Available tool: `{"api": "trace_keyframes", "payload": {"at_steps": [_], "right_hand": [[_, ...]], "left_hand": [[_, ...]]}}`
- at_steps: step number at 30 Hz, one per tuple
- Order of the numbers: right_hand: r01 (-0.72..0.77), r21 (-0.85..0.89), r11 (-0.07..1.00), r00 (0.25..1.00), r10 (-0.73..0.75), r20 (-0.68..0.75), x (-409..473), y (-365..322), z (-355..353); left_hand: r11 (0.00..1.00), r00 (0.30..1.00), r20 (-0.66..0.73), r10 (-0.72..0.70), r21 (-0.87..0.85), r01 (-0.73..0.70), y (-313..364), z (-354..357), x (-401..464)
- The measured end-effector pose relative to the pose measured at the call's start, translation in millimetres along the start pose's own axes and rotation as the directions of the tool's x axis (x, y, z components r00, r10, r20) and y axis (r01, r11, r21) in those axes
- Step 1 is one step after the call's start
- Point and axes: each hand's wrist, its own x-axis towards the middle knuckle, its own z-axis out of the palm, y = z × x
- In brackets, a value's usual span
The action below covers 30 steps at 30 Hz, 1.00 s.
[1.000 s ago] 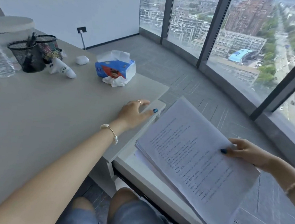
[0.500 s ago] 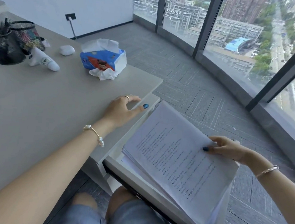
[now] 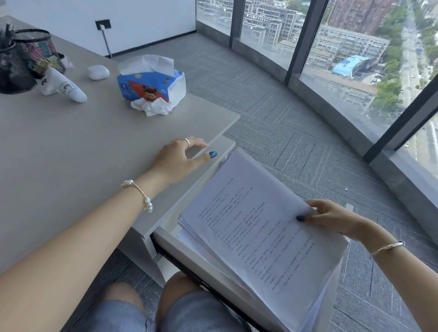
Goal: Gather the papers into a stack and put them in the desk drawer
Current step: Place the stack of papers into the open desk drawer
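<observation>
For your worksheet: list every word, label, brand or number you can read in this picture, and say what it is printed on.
Top sheet of the paper stack: lines of printed text, too small to read.
Blue tissue box: a cartoon picture and a round logo, lettering too blurred to read.
White figurine: short dark lettering, not legible.
Nothing else carries text.

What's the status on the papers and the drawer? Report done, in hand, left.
Done: the papers are gathered into one stack, and the drawer stands open below the desk edge. In hand: the right hand grips the stack's far edge, holding it tilted over the drawer; the left hand rests flat on the desk. Left: lay the stack flat inside, let go, and probably shut the drawer.
</observation>
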Motion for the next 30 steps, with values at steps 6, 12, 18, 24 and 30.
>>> {"api": "trace_keyframes", "payload": {"at_steps": [6,12,18,24,30], "right_hand": [[-0.016,-0.121,0.992,0.999,0.022,0.044,17,-8,8],[-0.009,-0.281,0.960,1.000,0.013,0.014,43,-2,27],[-0.058,-0.627,0.777,0.998,0.042,-0.041,63,18,54],[-0.070,-0.622,0.780,0.990,-0.024,-0.141,57,27,58],[0.044,-0.674,0.737,0.947,-0.245,-0.206,33,23,58]], "left_hand": [[1.000,1.000,-0.010,-0.004,-0.003,0.003,0,0,0],[1.000,1.000,-0.012,-0.007,-0.007,0.007,0,0,0],[1.000,1.000,-0.011,-0.010,-0.025,0.009,2,0,-2],[1.000,1.000,-0.013,-0.016,-0.027,0.016,5,-1,-3],[1.000,1.000,-0.015,-0.016,-0.013,0.016,6,-1,-5]]}}
